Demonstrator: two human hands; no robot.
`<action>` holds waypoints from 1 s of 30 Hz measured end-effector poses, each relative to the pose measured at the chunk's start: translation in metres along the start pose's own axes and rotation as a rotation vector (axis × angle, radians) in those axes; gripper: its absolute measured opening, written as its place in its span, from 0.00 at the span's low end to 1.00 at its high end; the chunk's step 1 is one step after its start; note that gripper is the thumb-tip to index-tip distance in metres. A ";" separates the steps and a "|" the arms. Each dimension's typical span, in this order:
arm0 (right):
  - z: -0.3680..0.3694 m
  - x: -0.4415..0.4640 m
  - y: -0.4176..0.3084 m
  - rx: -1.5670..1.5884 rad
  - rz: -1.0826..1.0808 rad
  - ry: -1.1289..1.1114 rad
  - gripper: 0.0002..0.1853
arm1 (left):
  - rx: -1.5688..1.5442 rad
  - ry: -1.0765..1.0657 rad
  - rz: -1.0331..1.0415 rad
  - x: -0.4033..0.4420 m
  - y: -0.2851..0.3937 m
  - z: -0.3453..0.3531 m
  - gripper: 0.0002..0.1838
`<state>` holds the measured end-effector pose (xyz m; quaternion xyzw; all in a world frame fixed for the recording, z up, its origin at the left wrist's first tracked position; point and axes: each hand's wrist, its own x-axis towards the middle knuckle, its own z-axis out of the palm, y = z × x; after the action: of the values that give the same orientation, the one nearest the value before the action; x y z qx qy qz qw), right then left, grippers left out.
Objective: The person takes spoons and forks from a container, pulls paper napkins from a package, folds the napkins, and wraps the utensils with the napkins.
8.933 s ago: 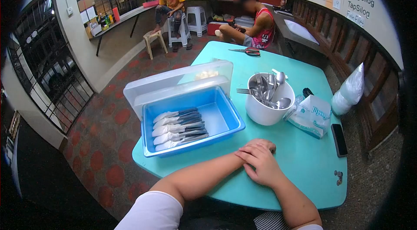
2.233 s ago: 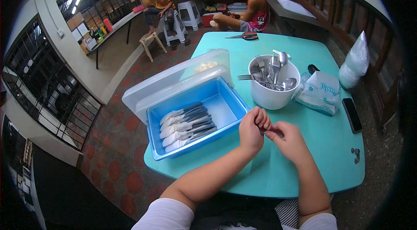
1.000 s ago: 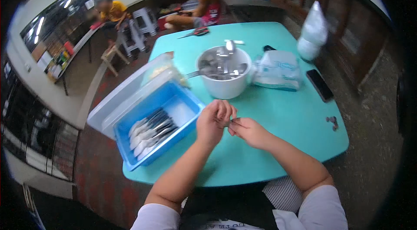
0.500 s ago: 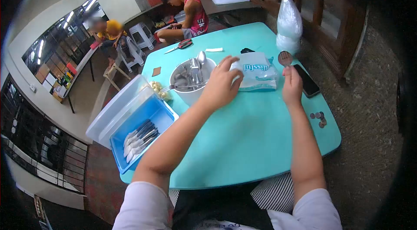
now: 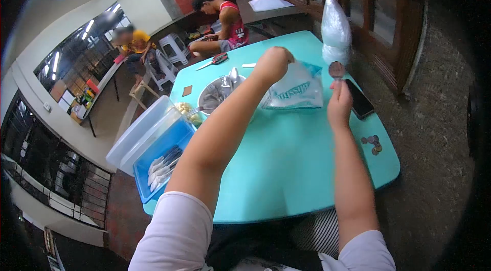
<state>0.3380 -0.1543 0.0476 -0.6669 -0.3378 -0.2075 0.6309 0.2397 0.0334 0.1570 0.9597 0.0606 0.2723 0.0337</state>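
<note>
My left hand [image 5: 274, 64] is closed at the upper left edge of a white and teal plastic tissue pack [image 5: 299, 89]; its fingertips are mostly hidden. Upright in my closed right hand [image 5: 339, 106] is a spoon with fork tines showing against its bowl, so a spoon and fork [image 5: 337, 70] are held together. Left of the pack, partly behind my left forearm, stands a white bowl [image 5: 204, 98] of metal spoons and forks [image 5: 223, 89]. A blue bin [image 5: 140, 179] with a clear lid [image 5: 138, 130] holds several wrapped cutlery bundles [image 5: 164, 166].
On the teal table [image 5: 286, 168] lie red-handled scissors [image 5: 219, 59], a black phone [image 5: 359, 99], several coins [image 5: 373, 143] and a brown square [image 5: 187, 90]. A tall clear plastic bag [image 5: 336, 30] stands at the back right. Two people sit beyond the table.
My left hand has moved up and closed at the tissue pack, which is now tilted and creased. My right hand still holds the spoon and fork. The view has shifted slightly.
</note>
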 end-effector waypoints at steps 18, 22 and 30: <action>0.005 -0.013 -0.012 -0.091 0.188 -0.147 0.20 | 0.262 -0.151 0.167 -0.046 0.021 -0.006 0.22; 0.002 -0.012 -0.021 -0.067 0.186 -0.139 0.18 | 0.315 0.193 0.203 -0.020 0.015 -0.042 0.22; -0.003 0.002 -0.003 0.394 0.193 -0.038 0.12 | -0.308 0.053 -0.090 -0.089 0.085 -0.167 0.35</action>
<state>0.3377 -0.1568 0.0510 -0.5639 -0.3182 -0.0638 0.7594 0.0850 -0.0574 0.2613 0.9320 0.0621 0.3018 0.1910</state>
